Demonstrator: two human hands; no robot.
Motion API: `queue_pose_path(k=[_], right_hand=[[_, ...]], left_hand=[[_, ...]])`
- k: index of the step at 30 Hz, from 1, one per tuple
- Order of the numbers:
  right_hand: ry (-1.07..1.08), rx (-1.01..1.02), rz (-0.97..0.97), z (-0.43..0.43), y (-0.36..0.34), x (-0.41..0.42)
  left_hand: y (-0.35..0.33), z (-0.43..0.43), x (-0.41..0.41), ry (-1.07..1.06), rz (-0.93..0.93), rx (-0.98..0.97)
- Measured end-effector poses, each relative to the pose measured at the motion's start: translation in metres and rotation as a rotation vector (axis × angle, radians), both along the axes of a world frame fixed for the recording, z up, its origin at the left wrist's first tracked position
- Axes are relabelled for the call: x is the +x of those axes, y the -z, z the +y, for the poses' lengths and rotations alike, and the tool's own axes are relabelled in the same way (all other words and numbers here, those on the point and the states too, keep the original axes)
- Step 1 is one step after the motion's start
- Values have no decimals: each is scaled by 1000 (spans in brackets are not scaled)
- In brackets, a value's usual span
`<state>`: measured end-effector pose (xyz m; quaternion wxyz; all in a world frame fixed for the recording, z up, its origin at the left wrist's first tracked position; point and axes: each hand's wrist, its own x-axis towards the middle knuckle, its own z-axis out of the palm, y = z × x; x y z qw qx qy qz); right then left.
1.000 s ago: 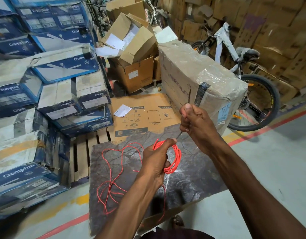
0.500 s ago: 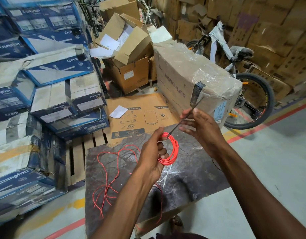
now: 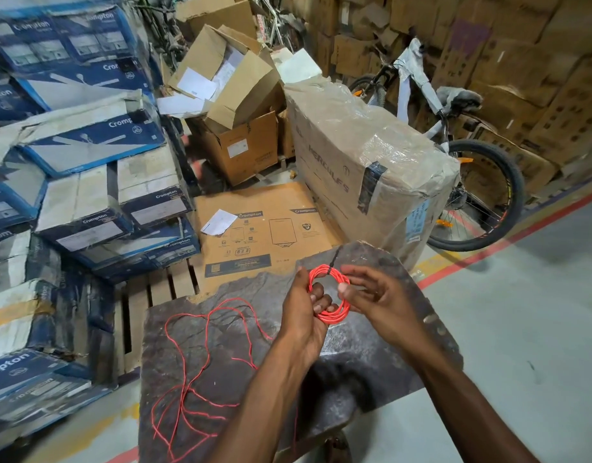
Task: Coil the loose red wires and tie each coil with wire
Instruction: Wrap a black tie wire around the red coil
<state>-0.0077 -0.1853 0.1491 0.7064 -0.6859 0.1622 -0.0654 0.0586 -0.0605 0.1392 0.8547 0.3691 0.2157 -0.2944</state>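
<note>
My left hand (image 3: 303,319) grips a small red wire coil (image 3: 336,316) above a dark stone slab (image 3: 388,349), its fingers curled through the loop. A thin black tie wire (image 3: 332,262) is wound round the top of the coil, and its short tail sticks up. My right hand (image 3: 383,304) hovers at the coil's right rim with relaxed fingers, thumb and forefinger on either side of the strands, holding nothing firmly. Loose red wires (image 3: 201,365) lie tangled on the left half of the slab.
Stacked blue Crompton boxes (image 3: 80,195) fill the left. A flat cardboard sheet (image 3: 264,228) lies on a wooden pallet (image 3: 154,295) beyond the slab. A wrapped Hercules carton (image 3: 364,162) and a bicycle (image 3: 475,195) stand to the right. Grey floor with a red line (image 3: 521,228) runs along the right.
My right hand let go of the black tie wire it was pulling upward and dropped to the coil's right side. The tie wire now sits wrapped on the coil.
</note>
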Motion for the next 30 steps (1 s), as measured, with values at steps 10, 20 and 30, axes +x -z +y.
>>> queue_pose_path(k=[10, 20, 30], right_hand=[[49, -132, 61, -57, 58, 38], [-12, -366, 141, -133, 109, 102], [-109, -485, 292, -179, 177, 159]], left_hand=[[46, -52, 29, 49, -6, 194], [119, -99, 88, 315, -126, 429], [189, -143, 134, 315, 35, 662]])
